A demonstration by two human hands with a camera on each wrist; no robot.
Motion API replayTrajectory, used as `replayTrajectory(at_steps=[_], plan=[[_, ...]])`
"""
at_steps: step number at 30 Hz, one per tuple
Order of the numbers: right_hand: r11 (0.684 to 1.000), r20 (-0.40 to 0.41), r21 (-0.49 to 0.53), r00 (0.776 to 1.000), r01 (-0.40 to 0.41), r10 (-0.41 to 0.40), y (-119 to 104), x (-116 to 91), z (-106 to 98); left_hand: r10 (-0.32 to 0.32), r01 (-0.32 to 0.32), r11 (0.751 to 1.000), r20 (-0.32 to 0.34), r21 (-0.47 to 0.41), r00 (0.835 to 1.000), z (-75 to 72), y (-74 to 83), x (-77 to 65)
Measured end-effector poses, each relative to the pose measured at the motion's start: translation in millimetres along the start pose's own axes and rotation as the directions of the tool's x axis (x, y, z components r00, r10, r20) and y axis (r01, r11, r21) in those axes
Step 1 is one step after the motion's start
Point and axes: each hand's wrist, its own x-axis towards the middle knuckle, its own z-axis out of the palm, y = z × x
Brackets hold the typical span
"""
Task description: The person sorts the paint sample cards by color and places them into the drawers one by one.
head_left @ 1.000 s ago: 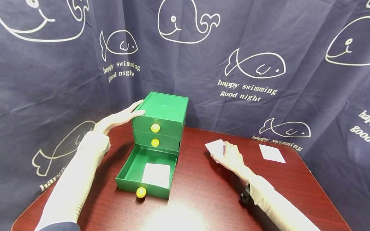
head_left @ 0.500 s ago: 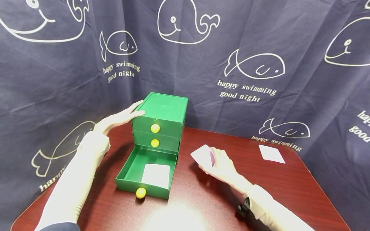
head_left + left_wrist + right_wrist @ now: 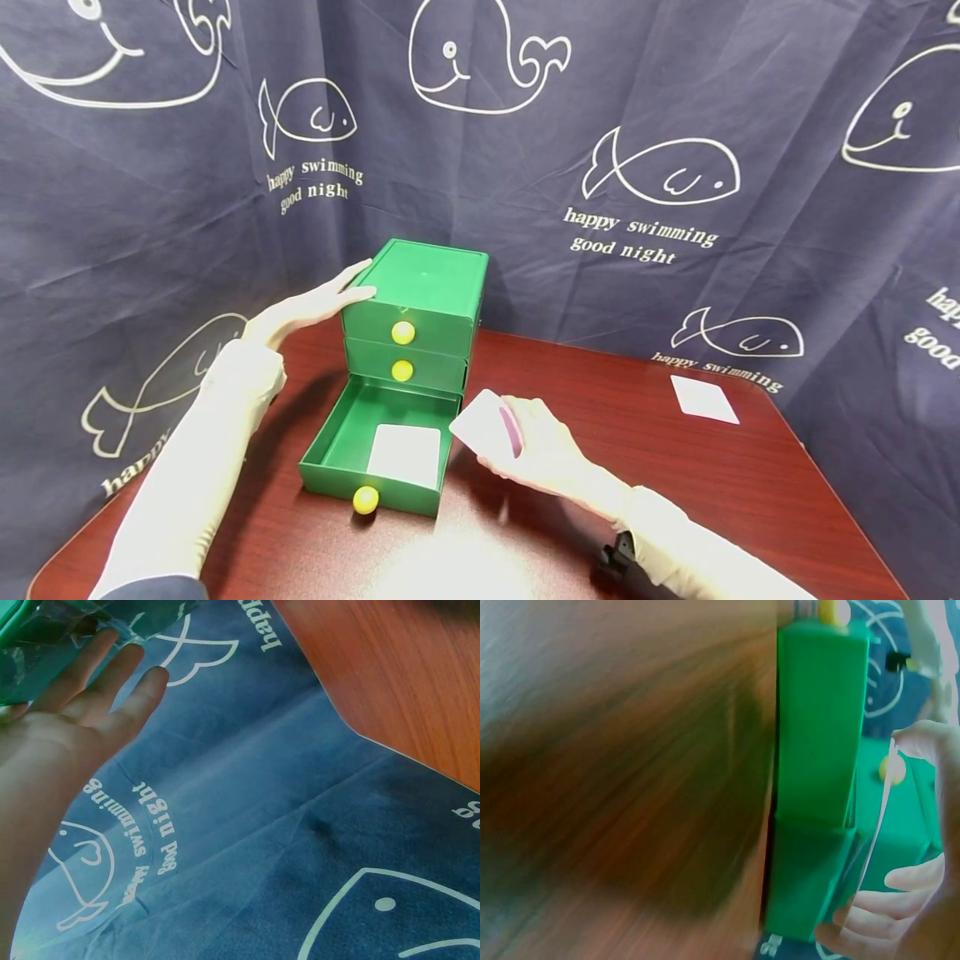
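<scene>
My left hand (image 3: 307, 308) rests against the left side and top edge of a green drawer cabinet (image 3: 427, 271), fingers straight; the left wrist view shows its fingers (image 3: 124, 690) spread along the green wall. My right hand (image 3: 536, 446) pinches a white card (image 3: 480, 423) with a pink patch by its edges, just right of the pulled-out bottom drawer (image 3: 322, 479). Seen edge-on in the right wrist view, the card (image 3: 874, 840) spans from thumb to fingertips beside the drawer. Another white card (image 3: 405, 454) lies in that drawer. The two upper drawers, with yellow knobs (image 3: 402, 332), are closed.
A further white card (image 3: 705, 399) lies at the right of the reddish wooden table (image 3: 600, 367). The bottom drawer's yellow knob (image 3: 366, 500) sticks out toward the front. Dark blue cloth (image 3: 487, 167) with white fish drawings hangs behind the table.
My right hand has carried the card leftward and nearer, from the table's middle right up to the drawer's right side. The left hand, cabinet and other cards keep their places.
</scene>
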Motion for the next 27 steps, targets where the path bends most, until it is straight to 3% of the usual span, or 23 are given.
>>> replayTrajectory(at_steps=[4, 16, 22, 27], plan=[[0.999, 0.089, 0.002, 0.996, -0.032, 0.032, -9.5, 9.2, 5.0, -0.004, 0.004, 1.0, 0.002, -0.006, 1.0, -0.5, 0.3, 0.3], [0.989, 0.125, 0.081, 0.983, 0.127, -0.137, -49.0, 27.2, 18.4, 0.004, -0.004, 1.0, -0.002, 0.008, 1.0, -1.9, -0.9, 0.7], [0.972, 0.105, 0.025, 0.966, 0.233, -0.235, -64.7, 42.4, 32.6, -0.002, 0.002, 1.0, 0.001, 0.004, 1.0, -1.2, -2.7, 1.2], [0.96, 0.111, -0.035, 0.956, 0.276, -0.271, -68.2, 51.7, 46.4, -0.002, 0.002, 1.0, 0.003, -0.008, 1.0, -1.8, -3.5, 2.4]])
